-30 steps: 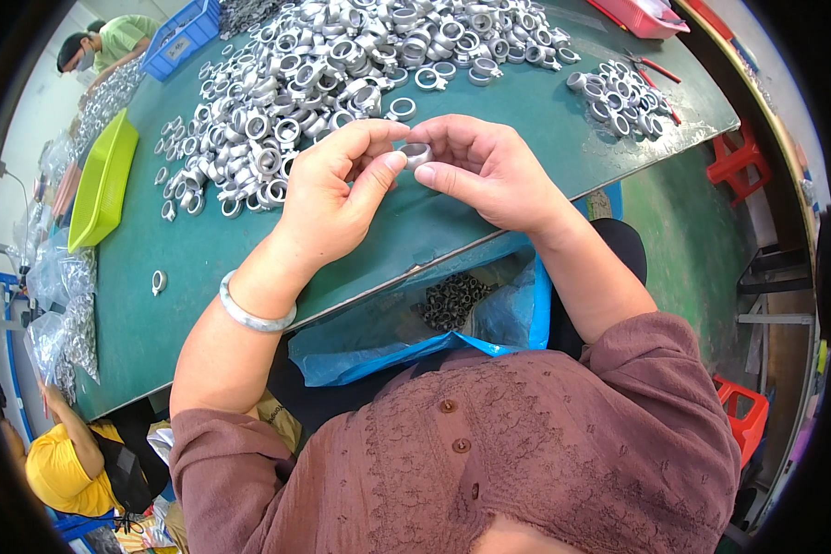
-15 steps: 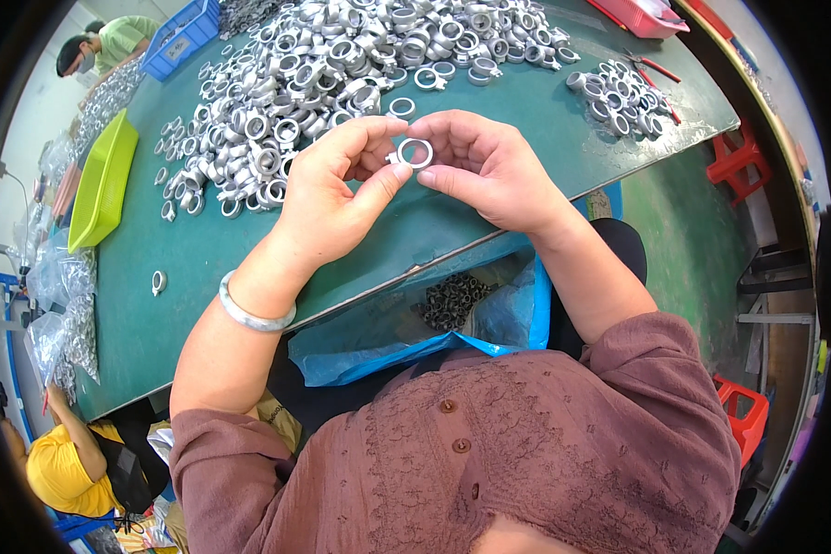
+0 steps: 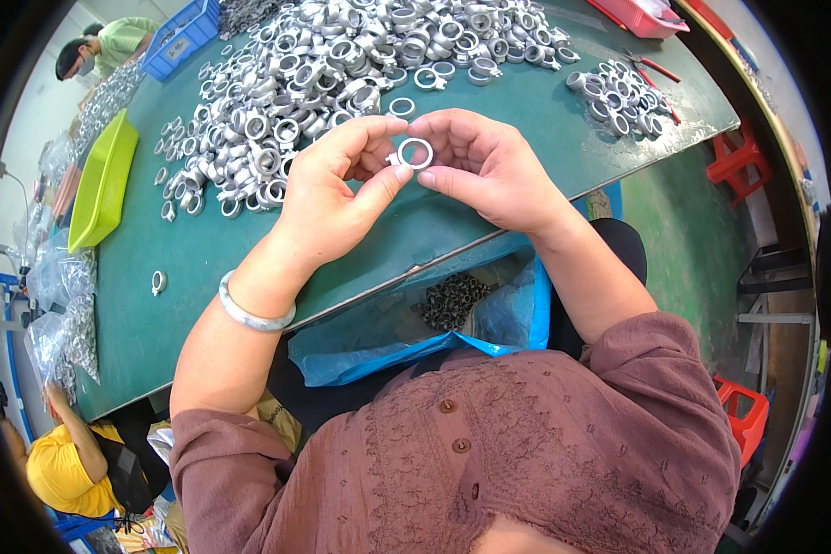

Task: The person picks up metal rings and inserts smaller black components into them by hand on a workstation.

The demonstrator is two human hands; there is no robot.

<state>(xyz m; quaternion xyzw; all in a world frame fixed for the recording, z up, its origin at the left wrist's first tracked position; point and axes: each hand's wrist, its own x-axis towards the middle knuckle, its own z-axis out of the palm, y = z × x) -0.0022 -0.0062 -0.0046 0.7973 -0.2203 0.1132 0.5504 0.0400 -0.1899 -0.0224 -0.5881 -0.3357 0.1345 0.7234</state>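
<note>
Over the table's near edge, my left hand [image 3: 334, 189] pinches a small silver metal ring [image 3: 429, 155] with a little lug on its left side. My right hand [image 3: 491, 171] is curled round the other side, its thumb and fingertips at the ring's edge. The ring's round opening faces up toward me. Just beyond my fingers spreads a large heap of similar silver rings [image 3: 268, 162], with one loose ring [image 3: 402, 108] close to my fingertips. Another single ring [image 3: 159, 283] lies apart on the left.
Below my hands, an open blue bag [image 3: 342, 365] holds dark small parts [image 3: 452, 302]. A smaller ring pile [image 3: 619, 97] and red-handled pliers [image 3: 657, 69] lie right on the green table [image 3: 194, 342]. A lime tray [image 3: 102, 185] stands left. Two people [image 3: 125, 39] work nearby.
My hands and the ring stay almost still. At the lower left, the arm of the person in yellow has shifted slightly.
</note>
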